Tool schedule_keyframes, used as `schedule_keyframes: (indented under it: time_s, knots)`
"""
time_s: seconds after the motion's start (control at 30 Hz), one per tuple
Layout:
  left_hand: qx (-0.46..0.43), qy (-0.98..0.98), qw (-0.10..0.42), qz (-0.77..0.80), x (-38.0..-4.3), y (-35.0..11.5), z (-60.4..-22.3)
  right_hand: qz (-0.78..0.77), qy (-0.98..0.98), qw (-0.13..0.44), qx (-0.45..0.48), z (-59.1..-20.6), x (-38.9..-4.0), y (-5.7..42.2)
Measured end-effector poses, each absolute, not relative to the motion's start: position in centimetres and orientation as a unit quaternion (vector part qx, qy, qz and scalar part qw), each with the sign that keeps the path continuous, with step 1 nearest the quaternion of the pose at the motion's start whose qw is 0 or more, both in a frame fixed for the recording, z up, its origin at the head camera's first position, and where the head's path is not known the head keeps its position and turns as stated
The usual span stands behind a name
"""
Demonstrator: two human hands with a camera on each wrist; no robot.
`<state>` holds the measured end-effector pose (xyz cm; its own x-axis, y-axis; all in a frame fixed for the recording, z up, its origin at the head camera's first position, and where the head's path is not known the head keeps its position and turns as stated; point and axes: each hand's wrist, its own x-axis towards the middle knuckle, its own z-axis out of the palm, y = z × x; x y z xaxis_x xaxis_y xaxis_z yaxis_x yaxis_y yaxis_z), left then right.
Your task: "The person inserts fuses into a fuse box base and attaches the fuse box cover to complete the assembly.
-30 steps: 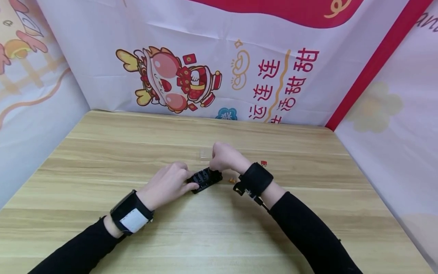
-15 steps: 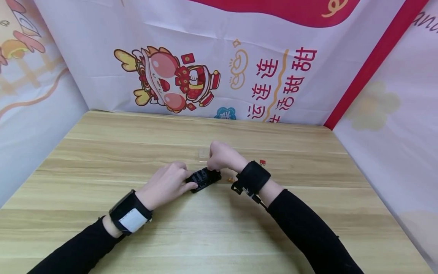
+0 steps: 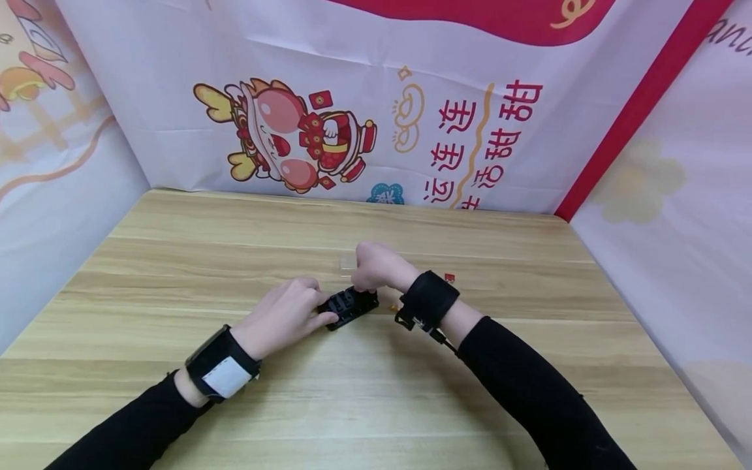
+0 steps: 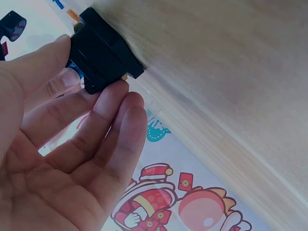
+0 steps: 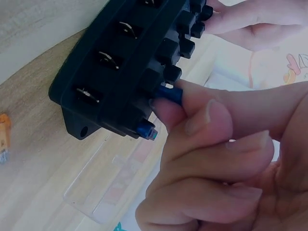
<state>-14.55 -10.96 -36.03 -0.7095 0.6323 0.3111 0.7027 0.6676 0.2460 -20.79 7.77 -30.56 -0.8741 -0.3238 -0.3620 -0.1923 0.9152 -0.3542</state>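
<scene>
A black fuse block (image 3: 351, 307) with metal blade terminals is tilted between both hands above the wooden table. My left hand (image 3: 290, 310) holds its left end, thumb on one side and fingertips on the other; the left wrist view shows that end of the block (image 4: 103, 53) up close. At the other end, my right hand (image 3: 380, 266) pinches a small blue blade fuse (image 5: 169, 94) between thumb and index finger, against the block's row of slots. A second blue fuse (image 5: 146, 131) sits in the end slot. How deep the pinched fuse sits is hidden by the fingers.
A clear plastic cover (image 3: 348, 262) lies just behind the block. An orange fuse (image 3: 394, 307) lies near the right wrist, and a red fuse (image 3: 450, 277) farther right. Printed cloth walls (image 3: 329, 39) enclose the table's back and sides.
Both hands keep their grip on the block and the blue fuse. The whole head view shifts slightly; the right hand and forearm move only a little.
</scene>
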Motion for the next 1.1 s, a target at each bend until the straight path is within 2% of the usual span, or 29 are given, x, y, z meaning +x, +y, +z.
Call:
schedule_keyframes:
  time_s: [0.83, 1.1]
  knots:
    - [-0.364, -0.910, 0.094, -0.174, -14.71, -11.17, -35.98, -0.171, 0.952, 0.225, -0.115, -30.63, -20.98, 7.51]
    - [-0.370, -0.908, 0.101, -0.170, -14.71, -11.15, -35.95, -0.189, 0.947, 0.220, -0.141, -30.59, -20.73, 8.35]
